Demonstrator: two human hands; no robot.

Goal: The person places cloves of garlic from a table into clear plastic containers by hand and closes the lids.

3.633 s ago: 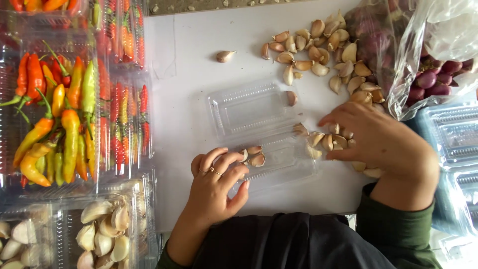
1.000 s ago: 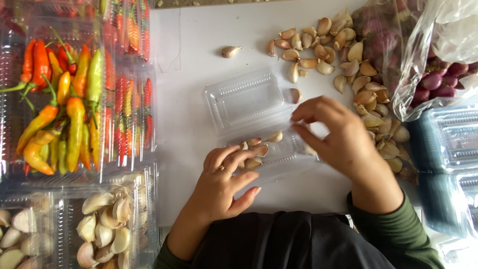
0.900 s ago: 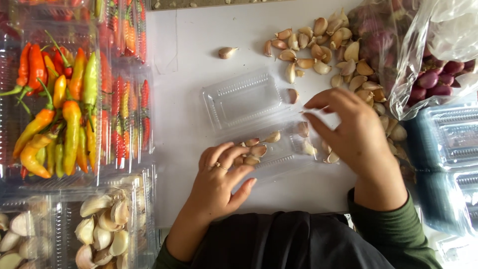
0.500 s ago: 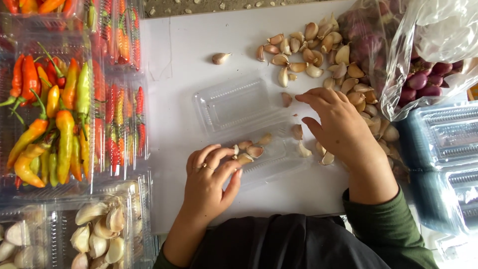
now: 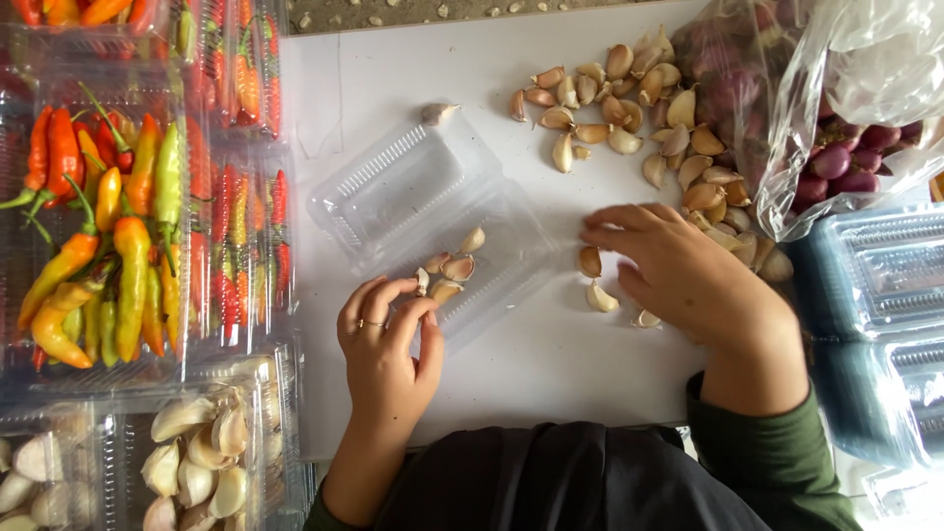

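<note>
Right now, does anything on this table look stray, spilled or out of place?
One garlic clove lies alone just above the open clear clamshell, apart from the main garlic pile. A few cloves sit loose under the right hand. Nothing looks damaged.
</note>
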